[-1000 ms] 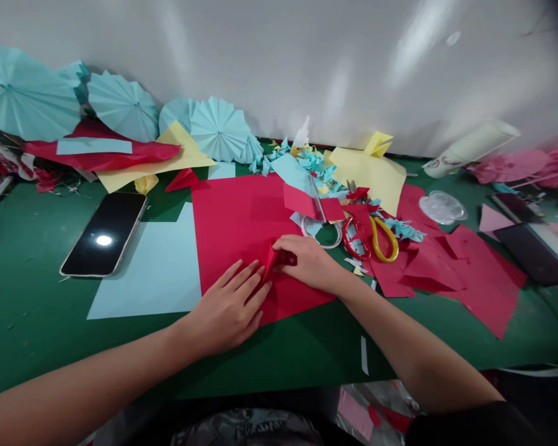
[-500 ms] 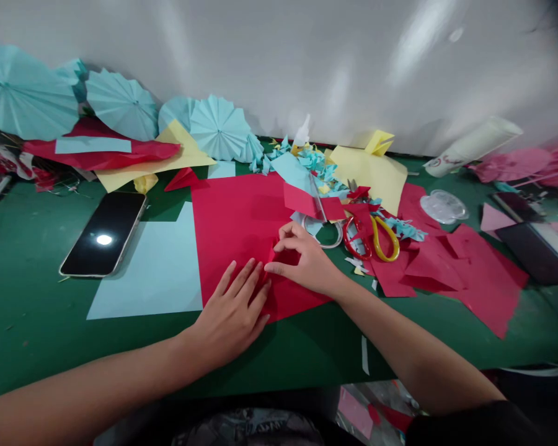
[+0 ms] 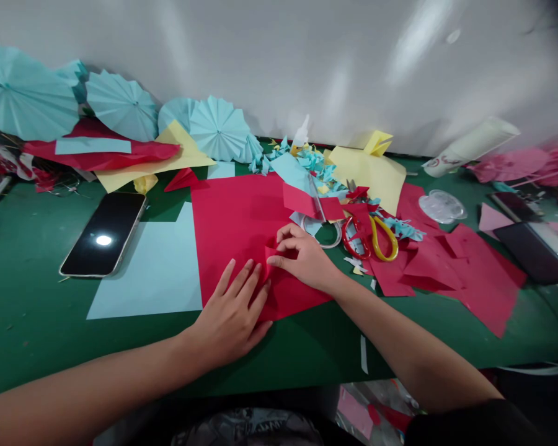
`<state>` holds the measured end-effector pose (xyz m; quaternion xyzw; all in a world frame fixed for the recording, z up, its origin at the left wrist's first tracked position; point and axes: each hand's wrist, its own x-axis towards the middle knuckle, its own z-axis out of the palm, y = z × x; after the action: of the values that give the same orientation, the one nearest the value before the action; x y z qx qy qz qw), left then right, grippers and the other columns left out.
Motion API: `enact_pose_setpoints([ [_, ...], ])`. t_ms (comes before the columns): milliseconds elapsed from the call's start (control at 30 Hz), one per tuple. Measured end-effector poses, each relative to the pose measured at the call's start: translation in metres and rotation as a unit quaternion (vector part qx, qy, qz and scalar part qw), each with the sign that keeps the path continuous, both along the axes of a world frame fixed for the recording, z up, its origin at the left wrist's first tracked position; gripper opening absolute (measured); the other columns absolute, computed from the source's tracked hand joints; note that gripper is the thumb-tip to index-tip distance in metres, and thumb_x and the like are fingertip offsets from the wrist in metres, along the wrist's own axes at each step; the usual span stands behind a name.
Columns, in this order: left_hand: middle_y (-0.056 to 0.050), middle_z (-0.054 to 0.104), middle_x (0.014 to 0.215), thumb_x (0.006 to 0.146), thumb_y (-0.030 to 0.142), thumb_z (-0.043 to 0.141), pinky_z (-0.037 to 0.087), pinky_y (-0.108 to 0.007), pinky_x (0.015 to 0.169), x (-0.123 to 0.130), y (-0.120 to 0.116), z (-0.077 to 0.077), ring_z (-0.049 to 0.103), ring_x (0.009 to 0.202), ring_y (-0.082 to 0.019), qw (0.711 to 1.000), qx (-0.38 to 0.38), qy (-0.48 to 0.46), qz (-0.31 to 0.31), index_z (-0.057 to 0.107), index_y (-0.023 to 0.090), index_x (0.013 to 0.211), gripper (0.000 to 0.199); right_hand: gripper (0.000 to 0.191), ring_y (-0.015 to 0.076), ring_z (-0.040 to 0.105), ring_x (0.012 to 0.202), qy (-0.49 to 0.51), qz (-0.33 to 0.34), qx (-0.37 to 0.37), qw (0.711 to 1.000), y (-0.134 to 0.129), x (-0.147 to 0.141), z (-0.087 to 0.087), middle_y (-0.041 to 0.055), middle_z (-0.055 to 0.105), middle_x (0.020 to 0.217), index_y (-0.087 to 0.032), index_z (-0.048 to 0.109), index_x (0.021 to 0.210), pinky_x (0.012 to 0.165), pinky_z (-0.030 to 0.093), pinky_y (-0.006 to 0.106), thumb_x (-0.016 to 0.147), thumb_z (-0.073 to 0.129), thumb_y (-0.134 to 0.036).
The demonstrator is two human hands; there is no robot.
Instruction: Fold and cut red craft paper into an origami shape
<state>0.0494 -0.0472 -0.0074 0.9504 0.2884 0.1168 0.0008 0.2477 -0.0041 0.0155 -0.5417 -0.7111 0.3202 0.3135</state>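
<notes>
A large red paper sheet [image 3: 235,214] lies on the green table. My left hand [image 3: 235,310] rests flat on its lower part, fingers spread and holding nothing. My right hand [image 3: 304,254] is closed in a pinch on a small folded red paper piece [image 3: 271,253], raised just beyond the left fingertips. Whether this piece is separate from the sheet I cannot tell, as red lies on red. Light blue paper [image 3: 153,266] sticks out to the left of the sheet. Scissors with red and yellow handles [image 3: 385,238] lie to the right of my right hand, among paper scraps.
A phone [image 3: 105,234] lies at the left. Pleated blue paper fans [image 3: 219,129] lean on the back wall. Behind the red sheet stand a small white bottle [image 3: 301,133] and blue scraps. Red paper offcuts [image 3: 474,272] and a clear plastic lid [image 3: 441,206] are at the right.
My right thumb and fingers have shifted slightly, and the small red paper piece now shows more, standing up from the sheet. My left hand stays almost in place.
</notes>
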Motion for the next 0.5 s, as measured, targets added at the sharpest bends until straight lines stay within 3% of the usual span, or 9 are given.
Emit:
enact_pose_setpoints([
  [133,-0.018,0.049,0.132,0.089,0.041,0.041,0.020,-0.052,0.108,0.0011,-0.0010,-0.0020,0.038,0.128,-0.033,1.000,0.015,-0.005,0.000,0.053,0.012,0.125,0.048,0.024,0.0153,0.051,0.083,0.010,0.017,-0.009,1.000,-0.0004,0.0003,0.0004,0.0045,0.048,0.089,-0.017,0.054,0.057,0.080,0.043,0.034,0.073,0.067,-0.029],
  [300,-0.017,0.053,0.128,0.088,0.039,0.040,0.020,-0.052,0.108,0.0039,-0.0032,-0.0033,0.038,0.127,-0.034,1.000,0.026,-0.009,0.009,0.055,0.008,0.122,0.048,0.035,0.0189,0.050,0.091,0.015,0.040,-0.023,0.999,-0.0006,-0.0006,0.0000,0.0087,0.046,0.110,-0.016,0.050,0.050,0.088,0.042,0.040,0.065,0.073,-0.038],
  [500,-0.016,0.054,0.128,0.090,0.038,0.039,0.020,-0.051,0.108,0.0065,-0.0068,-0.0004,0.039,0.128,-0.031,0.999,0.012,-0.014,0.034,0.056,0.009,0.121,0.046,0.026,0.0226,0.045,0.105,-0.008,0.063,-0.045,0.997,0.0064,0.0002,0.0059,0.0056,0.036,0.135,-0.017,0.060,0.057,0.091,0.042,0.041,0.062,0.075,-0.038],
])
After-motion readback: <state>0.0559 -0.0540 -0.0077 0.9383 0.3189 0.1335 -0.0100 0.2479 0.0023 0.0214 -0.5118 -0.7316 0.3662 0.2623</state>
